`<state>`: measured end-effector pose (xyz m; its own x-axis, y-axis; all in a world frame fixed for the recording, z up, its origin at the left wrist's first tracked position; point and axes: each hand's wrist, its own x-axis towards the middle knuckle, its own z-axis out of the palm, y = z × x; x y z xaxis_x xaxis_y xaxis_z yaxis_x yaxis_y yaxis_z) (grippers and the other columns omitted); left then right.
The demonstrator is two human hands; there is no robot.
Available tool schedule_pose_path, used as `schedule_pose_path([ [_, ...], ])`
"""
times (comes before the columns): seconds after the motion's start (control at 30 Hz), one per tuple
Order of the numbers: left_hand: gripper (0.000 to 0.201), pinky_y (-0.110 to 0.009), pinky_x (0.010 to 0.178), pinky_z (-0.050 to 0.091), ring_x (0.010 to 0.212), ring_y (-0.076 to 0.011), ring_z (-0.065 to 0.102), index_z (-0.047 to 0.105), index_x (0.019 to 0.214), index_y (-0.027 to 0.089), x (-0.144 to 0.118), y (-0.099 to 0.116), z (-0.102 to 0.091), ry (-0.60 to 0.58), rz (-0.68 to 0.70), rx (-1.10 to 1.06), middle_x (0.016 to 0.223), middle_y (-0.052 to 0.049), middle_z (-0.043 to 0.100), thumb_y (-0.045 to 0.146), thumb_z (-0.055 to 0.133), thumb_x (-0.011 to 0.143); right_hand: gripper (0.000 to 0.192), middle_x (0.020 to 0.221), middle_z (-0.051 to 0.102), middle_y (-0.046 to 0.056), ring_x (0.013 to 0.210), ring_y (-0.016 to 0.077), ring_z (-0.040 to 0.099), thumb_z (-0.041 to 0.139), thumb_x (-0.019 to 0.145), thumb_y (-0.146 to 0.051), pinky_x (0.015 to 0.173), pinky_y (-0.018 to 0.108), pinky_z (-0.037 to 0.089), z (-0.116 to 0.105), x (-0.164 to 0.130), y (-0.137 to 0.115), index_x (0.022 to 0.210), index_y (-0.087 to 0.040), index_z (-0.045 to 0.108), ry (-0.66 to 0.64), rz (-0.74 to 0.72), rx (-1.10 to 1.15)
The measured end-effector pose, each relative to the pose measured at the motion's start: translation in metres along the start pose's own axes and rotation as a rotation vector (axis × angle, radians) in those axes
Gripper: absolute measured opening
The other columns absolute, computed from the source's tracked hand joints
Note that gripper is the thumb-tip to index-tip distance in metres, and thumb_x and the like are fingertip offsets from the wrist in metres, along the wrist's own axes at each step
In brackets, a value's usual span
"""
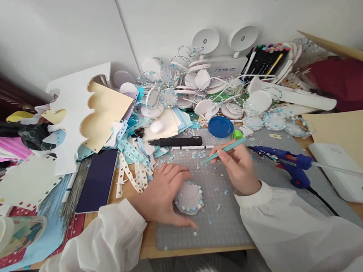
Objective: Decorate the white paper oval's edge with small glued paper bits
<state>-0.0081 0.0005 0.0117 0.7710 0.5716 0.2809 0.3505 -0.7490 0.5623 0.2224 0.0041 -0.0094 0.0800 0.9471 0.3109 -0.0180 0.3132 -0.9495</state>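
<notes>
On the grey cutting mat [226, 229] lies a white foam disc [188, 196], its rim decorated with small blue and white paper pieces. My left hand [169, 193] curves around the disc's left side, thumb and fingers spread apart. To the right, above the mat, my right hand [238, 165] pinches a pair of teal tweezers [225, 149], whose tips point left. Whether the tips hold anything is too small to tell. Tiny paper pieces [219, 189] are scattered around the disc and between my hands.
A blue glue gun [284, 161] lies at the right with its cord trailing forward. Behind the mat are a black cutter knife [178, 142], a blue lid [220, 126] and piled decorated discs [169, 97]. Punched paper strips [129, 173] and a dark notebook [97, 180] sit left.
</notes>
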Motion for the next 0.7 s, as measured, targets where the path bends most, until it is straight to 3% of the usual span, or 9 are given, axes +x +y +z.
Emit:
schedule_pose_path([
  [0.23, 0.065, -0.042, 0.081, 0.038, 0.092, -0.0282, 0.057, 0.052, 0.107, 0.016, 0.001, 0.000, 0.006, 0.010, -0.020, 0.118, 0.101, -0.011, 0.064, 0.067, 0.066, 0.069, 0.008, 0.083, 0.064, 0.001, 0.064, 0.0111, 0.059, 0.058, 0.090, -0.028, 0.062, 0.028, 0.050, 0.004, -0.004, -0.008, 0.087, -0.021, 0.053, -0.122, 0.064, 0.077],
  [0.47, 0.050, -0.040, 0.084, 0.037, 0.091, -0.0239, 0.056, 0.049, 0.109, 0.017, 0.001, 0.001, 0.005, 0.011, 0.053, 0.081, 0.100, -0.009, 0.065, 0.051, 0.069, 0.077, 0.009, 0.082, 0.064, 0.002, 0.066, 0.0114, 0.058, 0.058, 0.090, -0.027, 0.060, 0.027, 0.051, 0.004, -0.005, -0.011, 0.086, -0.020, 0.055, -0.145, 0.088, 0.117],
  [0.7, 0.050, -0.040, 0.086, 0.038, 0.094, -0.0244, 0.058, 0.048, 0.113, 0.018, 0.000, 0.000, 0.005, 0.072, 0.132, 0.075, 0.103, -0.011, 0.067, 0.045, 0.071, 0.078, 0.008, 0.081, 0.063, 0.002, 0.068, 0.0119, 0.059, 0.058, 0.090, -0.026, 0.059, 0.026, 0.052, 0.005, -0.008, -0.012, 0.087, -0.020, 0.054, -0.176, 0.113, 0.166],
])
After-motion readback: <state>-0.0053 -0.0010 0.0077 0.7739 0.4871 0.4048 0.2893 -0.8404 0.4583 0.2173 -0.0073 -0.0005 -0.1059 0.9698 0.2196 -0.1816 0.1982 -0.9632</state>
